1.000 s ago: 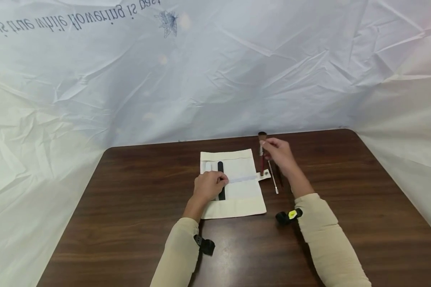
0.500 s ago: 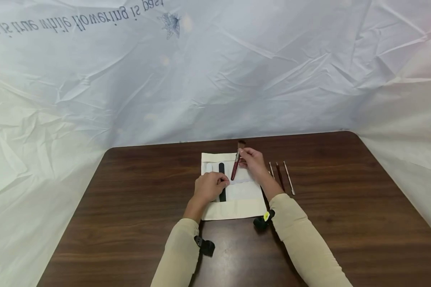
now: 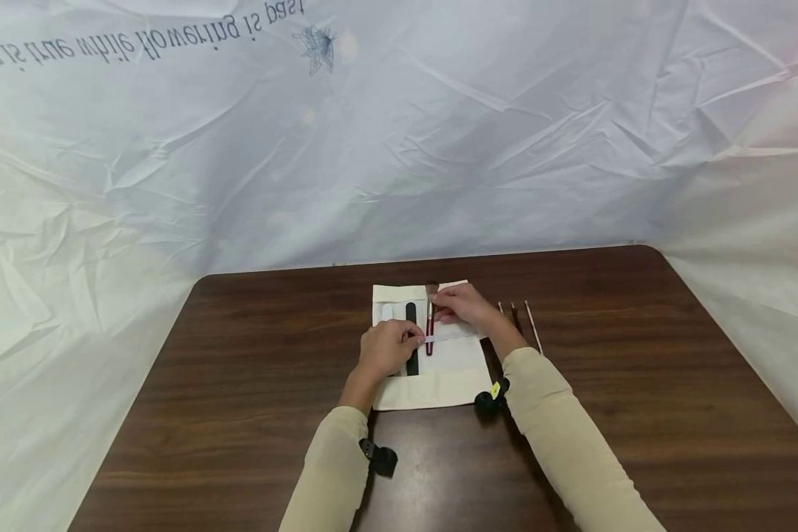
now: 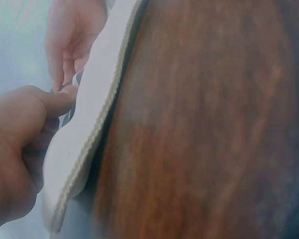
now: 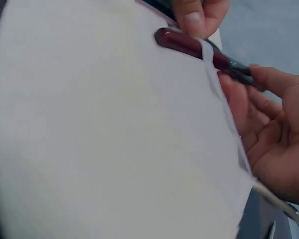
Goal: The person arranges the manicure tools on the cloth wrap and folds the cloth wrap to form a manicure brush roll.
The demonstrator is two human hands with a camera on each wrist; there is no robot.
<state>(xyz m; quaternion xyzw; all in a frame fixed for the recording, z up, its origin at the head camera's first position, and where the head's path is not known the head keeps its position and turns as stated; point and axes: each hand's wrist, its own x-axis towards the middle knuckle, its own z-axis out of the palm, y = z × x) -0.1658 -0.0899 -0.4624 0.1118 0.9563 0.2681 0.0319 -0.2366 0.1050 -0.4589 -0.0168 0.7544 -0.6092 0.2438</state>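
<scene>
A cream fabric roll case (image 3: 432, 395) lies unfolded, with a white elastic band (image 3: 457, 335) across its inside. My right hand (image 3: 465, 304) pinches a makeup brush (image 3: 429, 344) near its bristle end. In the right wrist view, the brush's dark red handle (image 5: 182, 44) passes under the band (image 5: 208, 52), its tip beyond it. My left hand (image 3: 386, 346) pinches the band just left of the brush; in the left wrist view its thumb (image 4: 62, 101) meets the fingers there. A black flat strip (image 3: 411, 312) and a white one (image 3: 387, 311) lie under the band, partly hidden by my left hand.
Right of the case, thin sticks lie on the brown table (image 3: 239, 384): a light one (image 3: 533, 325), a dark red one (image 3: 515, 316) and another light one (image 3: 501, 307), partly hidden by my right arm. A white cloth sheet (image 3: 399, 148) hangs behind the table.
My right hand has carried the brush leftward from beside the case onto it, then down, so its handle now runs under the band. The left hand has stayed at the band.
</scene>
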